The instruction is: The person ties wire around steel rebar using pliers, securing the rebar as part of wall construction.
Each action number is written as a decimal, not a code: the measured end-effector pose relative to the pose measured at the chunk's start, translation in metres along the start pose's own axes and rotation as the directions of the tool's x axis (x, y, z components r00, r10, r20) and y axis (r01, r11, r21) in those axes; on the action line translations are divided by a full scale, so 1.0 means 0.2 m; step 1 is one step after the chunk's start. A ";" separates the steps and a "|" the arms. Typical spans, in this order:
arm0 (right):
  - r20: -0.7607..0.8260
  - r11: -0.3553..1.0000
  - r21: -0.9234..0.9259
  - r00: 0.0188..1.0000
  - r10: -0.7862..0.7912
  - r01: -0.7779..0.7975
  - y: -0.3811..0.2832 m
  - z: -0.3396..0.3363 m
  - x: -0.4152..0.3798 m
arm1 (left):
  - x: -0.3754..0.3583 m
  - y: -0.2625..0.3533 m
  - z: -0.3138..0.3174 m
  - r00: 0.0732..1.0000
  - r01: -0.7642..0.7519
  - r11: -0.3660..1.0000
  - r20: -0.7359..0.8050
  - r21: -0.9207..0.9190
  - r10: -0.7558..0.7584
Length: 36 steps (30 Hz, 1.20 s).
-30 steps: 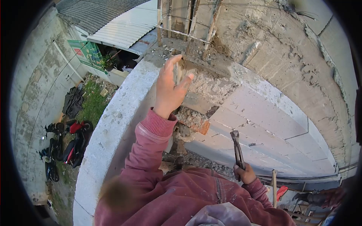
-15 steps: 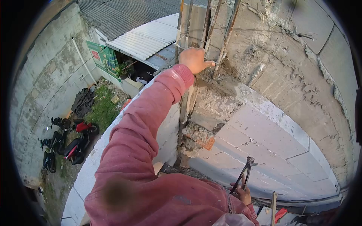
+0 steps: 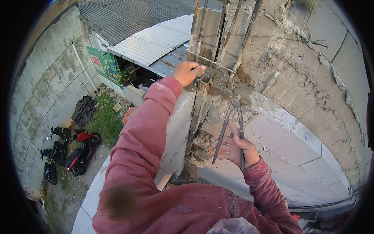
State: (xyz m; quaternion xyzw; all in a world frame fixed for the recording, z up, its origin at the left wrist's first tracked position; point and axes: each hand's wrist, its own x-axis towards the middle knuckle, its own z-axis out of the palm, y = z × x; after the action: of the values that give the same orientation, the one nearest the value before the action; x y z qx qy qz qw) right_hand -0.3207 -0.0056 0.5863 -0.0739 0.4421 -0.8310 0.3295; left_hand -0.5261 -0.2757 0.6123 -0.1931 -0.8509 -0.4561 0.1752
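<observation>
My left hand (image 3: 187, 73) is at the top of the wall corner, just left of the upright steel rebars (image 3: 246, 37). Its fingers are curled in with the thumb against them; whatever they may hold is hidden. A thin wire stirrup (image 3: 212, 61) runs round the bars close to that hand. In my right hand (image 3: 242, 151) is a pair of long-handled pincers (image 3: 234, 103), jaws upward. One handle lies under the thumb against the palm, the other stands apart, and the fingers are spread loosely behind them. The pincers' jaws appear in front of the rough mortar below the bars.
A pale block wall (image 3: 280, 136) curves away to the right, beneath a rough rendered wall (image 3: 307, 89). Left of the wall, the ground drops to a yard with parked motorbikes (image 3: 80, 152). Corrugated roofing (image 3: 152, 37) lies beyond the corner.
My right hand has risen from beside my body with the pincers, up in front of the wall. My left hand has drawn back leftward from the rebars, its thumb folding in.
</observation>
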 end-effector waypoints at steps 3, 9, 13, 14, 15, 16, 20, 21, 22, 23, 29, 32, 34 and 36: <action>0.155 0.993 0.112 0.986 -0.057 0.040 -0.09 0.16 0.32 | 0.00 0.19 -0.01 0.915 0.312 0.910 0.342 -0.272 -0.212; 0.361 0.909 0.398 0.890 -0.279 0.123 -0.12 0.30 0.66 | 0.00 0.20 -0.06 0.874 0.403 0.812 0.440 -0.423 -0.205; 0.339 0.864 0.474 0.870 -0.357 0.170 -0.10 0.36 0.71 | 0.03 0.18 -0.07 0.893 0.398 0.822 0.377 -0.407 -0.245; 0.323 0.857 0.484 0.873 -0.365 0.180 -0.09 0.36 0.72 | 0.03 0.18 -0.07 0.896 0.387 0.833 0.374 -0.396 -0.238; 0.305 0.848 0.495 0.876 -0.374 0.189 -0.07 0.35 0.73 | 0.03 0.16 -0.07 0.898 0.377 0.843 0.373 -0.383 -0.232; 0.288 0.839 0.506 0.878 -0.382 0.199 -0.06 0.36 0.73 | 0.03 0.16 -0.06 0.900 0.368 0.853 0.372 -0.369 -0.227; 0.247 0.834 0.501 0.885 -0.395 0.232 -0.07 0.37 0.74 | 0.06 0.13 -0.03 0.925 0.342 0.830 0.311 -0.440 -0.216; 0.215 0.829 0.506 0.895 -0.390 0.239 -0.06 0.38 0.74 | 0.06 0.13 -0.03 0.932 0.326 0.836 0.298 -0.441 -0.206; 0.182 0.823 0.512 0.905 -0.385 0.247 -0.05 0.39 0.75 | 0.07 0.13 -0.02 0.938 0.310 0.842 0.288 -0.442 -0.194; 0.158 0.804 0.549 0.917 -0.367 0.227 -0.04 0.38 0.76 | 0.07 0.12 -0.02 0.943 0.294 0.847 0.277 -0.442 -0.183; 0.158 0.728 0.679 0.949 -0.272 0.096 -0.06 0.40 0.80 | 0.06 0.17 -0.03 0.924 0.315 0.861 0.338 -0.400 -0.181; 0.262 0.755 0.656 0.935 -0.238 0.009 -0.07 0.33 0.79 | 0.02 0.20 0.00 0.907 0.339 0.839 0.386 -0.425 -0.171; 0.194 0.845 0.535 0.977 -0.090 -0.029 -0.11 0.24 0.69 | 0.00 0.24 0.04 0.871 0.432 0.801 0.422 -0.413 -0.252; 0.184 0.920 0.346 0.975 0.127 -0.185 -0.19 0.07 0.59 | -0.01 0.27 0.05 0.829 0.518 0.756 0.453 -0.401 -0.329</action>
State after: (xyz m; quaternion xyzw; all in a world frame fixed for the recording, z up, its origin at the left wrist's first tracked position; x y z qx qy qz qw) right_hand -0.4249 -0.0724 0.6043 -0.0419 0.2590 -0.8605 0.4367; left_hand -0.4996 -0.2396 0.6441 -0.1099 -0.7383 -0.6487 -0.1482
